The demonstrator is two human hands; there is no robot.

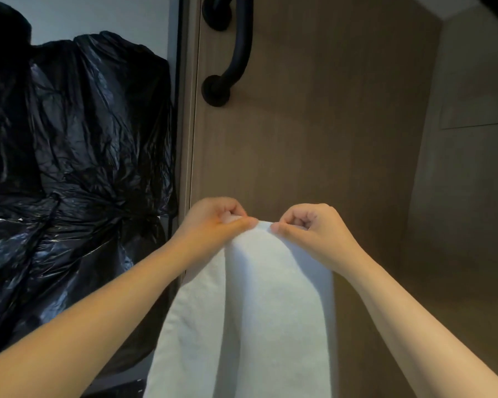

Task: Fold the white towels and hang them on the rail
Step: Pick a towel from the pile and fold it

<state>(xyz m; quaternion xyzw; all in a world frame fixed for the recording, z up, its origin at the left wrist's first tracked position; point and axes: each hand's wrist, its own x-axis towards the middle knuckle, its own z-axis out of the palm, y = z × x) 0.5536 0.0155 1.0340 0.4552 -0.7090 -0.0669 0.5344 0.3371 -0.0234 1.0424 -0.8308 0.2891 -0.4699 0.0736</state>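
The white towel hangs in the lower centre of the frame. Its long axis runs straight up and down: the narrow top end sits just below mid-frame and the rest drops out past the bottom edge, looking wider as it nears the camera. A lengthwise fold line runs down its left part, so a shaded layer shows to the left of the brighter front face. The top edge is bunched into a small rounded hump between the two hands.

The left hand pinches that top edge from the left, thumb pressed against the forefinger with cloth between them and the other fingers curled into the palm. The right hand pinches it from the right in the same way, thumb tip and forefinger closed on the cloth and the remaining fingers tucked in. The two thumb tips lie close together, apart by only a little of the towel's hump. Both bare forearms reach in from the lower corners.

Behind the towel stands a wood-grain panel. The black rail, a curved tube on round mounts, is fixed to it at the upper centre, well above the hands. Crumpled black plastic bags fill the left side.
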